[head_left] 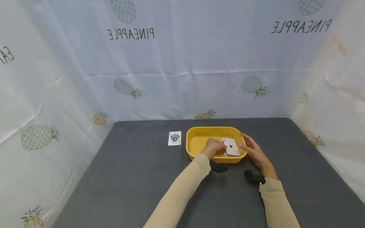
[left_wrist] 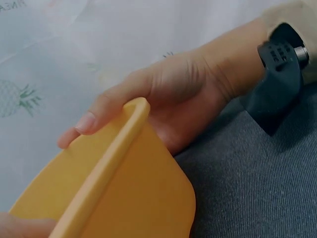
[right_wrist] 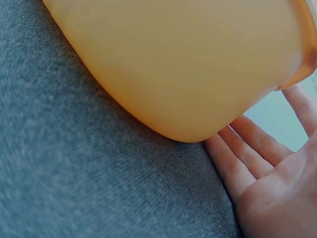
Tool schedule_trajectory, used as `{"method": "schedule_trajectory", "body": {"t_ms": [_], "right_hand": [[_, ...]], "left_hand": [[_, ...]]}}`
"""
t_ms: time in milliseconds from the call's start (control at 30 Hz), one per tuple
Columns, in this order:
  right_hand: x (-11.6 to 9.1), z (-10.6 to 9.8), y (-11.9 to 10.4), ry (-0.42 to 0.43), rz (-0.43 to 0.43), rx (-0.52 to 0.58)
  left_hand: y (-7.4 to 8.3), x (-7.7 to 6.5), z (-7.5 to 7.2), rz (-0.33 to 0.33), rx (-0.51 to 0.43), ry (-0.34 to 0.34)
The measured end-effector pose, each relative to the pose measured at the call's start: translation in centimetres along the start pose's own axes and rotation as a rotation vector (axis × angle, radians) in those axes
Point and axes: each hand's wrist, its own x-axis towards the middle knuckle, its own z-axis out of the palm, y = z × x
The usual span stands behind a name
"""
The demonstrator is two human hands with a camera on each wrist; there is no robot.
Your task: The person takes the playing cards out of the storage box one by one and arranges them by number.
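Cards (head_left: pixel 232 146) btwn LH (head_left: pixel 213 147) & RH (head_left: pixel 255 153)

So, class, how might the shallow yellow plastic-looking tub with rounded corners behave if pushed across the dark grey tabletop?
The tub would probably hold its shape: it looks unbent where the right hand grips it. It seems likelier to slide than tip, being wider than tall. The rectangular white playing cards inside may shift, since nothing visible fastens them.
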Motion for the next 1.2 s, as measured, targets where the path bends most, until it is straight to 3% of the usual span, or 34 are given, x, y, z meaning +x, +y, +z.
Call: {"method": "schedule_trajectory", "body": {"t_ms": [200,433,600,1033,1200], "right_hand": [[0.0,0.0,0.2,0.005,-0.005,-0.006],[-0.1,0.0,0.1,0.004,-0.024,0.004],[-0.2,-0.1,0.0,-0.004,-0.036,0.016],[-0.2,0.0,0.0,0.006,0.017,-0.03],[-0.1,0.0,0.0,0.01,-0.002,-0.043]], "left_hand": [[0.0,0.0,-0.1,0.014,-0.035,-0.003],[0.1,0.4,-0.5,-0.044,-0.144,-0.024],[0.5,0.6,-0.8,-0.068,-0.169,-0.026],[1.5,-0.5,-2.7,0.038,-0.092,-0.128],[2.0,-1.0,-3.8,0.05,-0.114,-0.149]]}}
